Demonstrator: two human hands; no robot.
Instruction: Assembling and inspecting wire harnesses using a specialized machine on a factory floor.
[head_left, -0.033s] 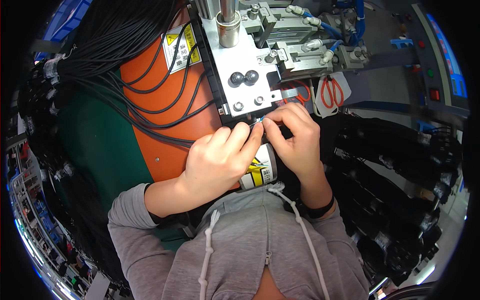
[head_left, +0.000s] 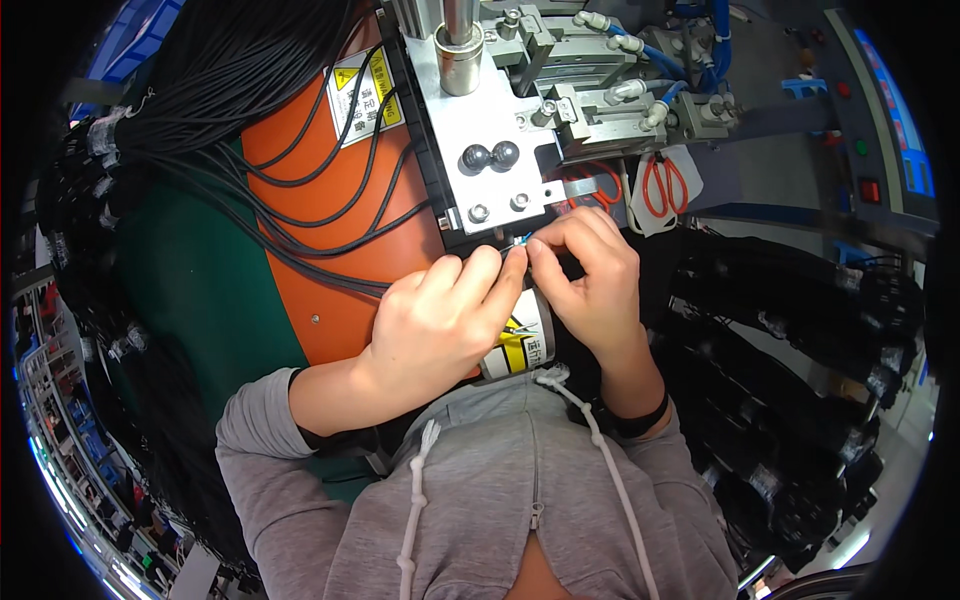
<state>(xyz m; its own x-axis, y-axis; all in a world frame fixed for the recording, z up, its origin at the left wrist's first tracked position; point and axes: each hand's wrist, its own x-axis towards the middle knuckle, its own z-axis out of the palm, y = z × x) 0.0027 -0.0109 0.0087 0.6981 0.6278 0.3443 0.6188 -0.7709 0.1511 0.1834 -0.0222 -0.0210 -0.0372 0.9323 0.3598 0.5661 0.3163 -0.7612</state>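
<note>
Thin wire ends (head_left: 520, 240), partly blue and white, show between my fingertips just below the metal press fixture (head_left: 490, 195). My left hand (head_left: 440, 308) is closed, its thumb and index finger pinched on these wires from the left. From the right, my right hand (head_left: 595, 268) pinches at the same spot, thumb and index finger close together. My fingers hide most of the wires. Below the left fingers, a split cable end (head_left: 520, 329) with small coloured wires shows in front of a yellow and white label (head_left: 530, 350).
Black cables (head_left: 290, 225) run across an orange panel (head_left: 300, 300) at the left, beside a green surface (head_left: 200, 290). Air cylinders with blue tubes (head_left: 650, 100) stand at the back. Red-handled scissors (head_left: 665, 187) lie behind my right hand. Bundles of black cable (head_left: 790, 400) hang at the right.
</note>
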